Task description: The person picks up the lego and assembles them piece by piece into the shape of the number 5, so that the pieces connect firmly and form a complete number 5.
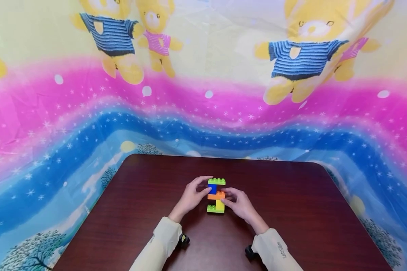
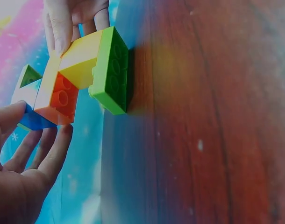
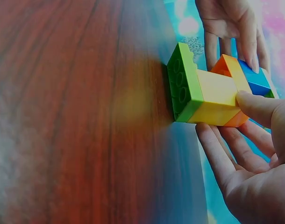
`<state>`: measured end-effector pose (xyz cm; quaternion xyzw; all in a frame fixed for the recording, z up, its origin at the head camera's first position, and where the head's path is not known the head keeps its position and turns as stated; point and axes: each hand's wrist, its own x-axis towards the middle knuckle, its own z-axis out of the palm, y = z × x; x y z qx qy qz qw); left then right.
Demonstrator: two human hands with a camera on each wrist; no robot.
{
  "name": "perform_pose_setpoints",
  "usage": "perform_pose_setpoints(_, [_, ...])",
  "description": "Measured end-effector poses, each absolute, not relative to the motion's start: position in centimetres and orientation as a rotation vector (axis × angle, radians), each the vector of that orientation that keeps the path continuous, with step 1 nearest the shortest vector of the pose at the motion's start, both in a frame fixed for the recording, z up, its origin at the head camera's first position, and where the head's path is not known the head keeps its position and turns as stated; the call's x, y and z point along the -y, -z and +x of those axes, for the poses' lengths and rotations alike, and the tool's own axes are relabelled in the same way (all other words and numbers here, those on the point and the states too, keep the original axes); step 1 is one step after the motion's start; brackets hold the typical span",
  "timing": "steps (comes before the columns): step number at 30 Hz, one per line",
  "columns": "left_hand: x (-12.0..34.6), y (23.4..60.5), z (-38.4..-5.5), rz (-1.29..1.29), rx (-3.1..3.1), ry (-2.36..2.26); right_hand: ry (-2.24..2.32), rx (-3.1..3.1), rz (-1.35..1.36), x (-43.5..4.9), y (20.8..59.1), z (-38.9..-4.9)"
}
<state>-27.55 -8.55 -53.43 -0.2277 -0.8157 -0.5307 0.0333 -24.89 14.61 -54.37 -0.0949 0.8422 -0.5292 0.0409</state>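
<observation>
Between the two hands stands an upright stack of toy building bricks. From the bottom it has a lime green brick, a yellow brick, an orange brick, a blue brick and another lime green brick on top. My left hand pinches the blue brick between thumb and fingers. From the other side, my right hand grips the stack where the orange and yellow bricks meet. The hollow underside of the bottom green brick shows in both wrist views, close over the table.
The dark reddish-brown table extends around the hands. Behind it hangs a cloth printed with bears and snowflakes, which also falls along the table's sides. Black wrist straps sit at the sleeves.
</observation>
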Motion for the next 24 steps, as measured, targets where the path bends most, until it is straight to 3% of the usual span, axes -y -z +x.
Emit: perform_pose_setpoints(24, [7.2,54.5,-30.4,-0.48,2.512,1.827,1.7,-2.549,-0.204,-14.6,54.8,-27.1])
